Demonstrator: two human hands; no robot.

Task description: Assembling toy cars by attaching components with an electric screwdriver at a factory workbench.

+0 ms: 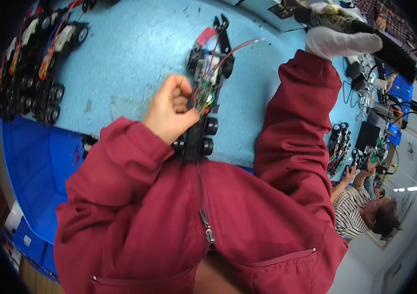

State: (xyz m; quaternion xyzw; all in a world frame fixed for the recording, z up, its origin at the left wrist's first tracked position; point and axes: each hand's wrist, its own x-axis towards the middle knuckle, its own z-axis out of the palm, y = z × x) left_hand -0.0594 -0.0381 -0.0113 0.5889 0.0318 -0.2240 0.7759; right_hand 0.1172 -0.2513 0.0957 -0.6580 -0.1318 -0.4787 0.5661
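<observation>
My left hand [171, 109] is bare, its fingers curled and its thumb pressed to a small green circuit board [203, 95]. That board lies among red, yellow and blue wires on a black toy car chassis [196, 137] with black wheels, which stands close in front of my body. Near the far end are a red piece [205, 36] and a black forked part [222, 32]. One red wire [242, 45] sticks out to the right with a bare end. My right hand [343, 43], in a white glove, reaches far to the upper right beside a dark bar; its fingers cannot be made out.
Several similar wired chassis [37, 59] crowd the left of the light blue table [120, 44]. Below that edge sits a blue bin [37, 171]. More wired units [338, 144] lie at right, where a person in a striped top [353, 210] works with their hands at the bench.
</observation>
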